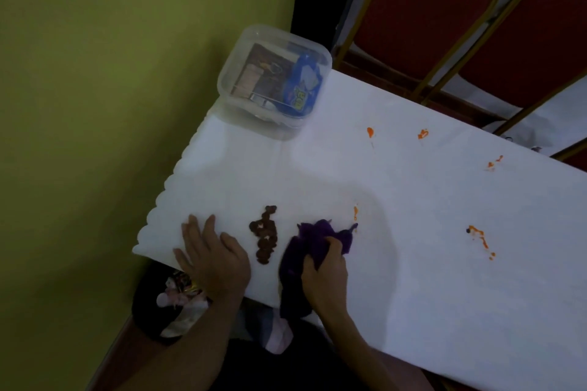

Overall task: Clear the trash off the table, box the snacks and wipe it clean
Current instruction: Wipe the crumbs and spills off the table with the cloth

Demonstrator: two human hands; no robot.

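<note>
Right hand (pixel 324 267) grips the purple cloth (pixel 313 247), nearer the brown smear (pixel 265 235) lying at nine o'clock, its length running twelve-to-six.

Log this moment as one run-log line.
right hand: grips purple cloth | left hand: flat on table | brown spill, orange stains: unwiped | clear box: holds snacks

The scene is dimly lit and softly blurred throughout. A broad, soft shadow is cast across the near left part of the desk (pixel 444 279). The desk's far right part is lit more brightly.
</note>
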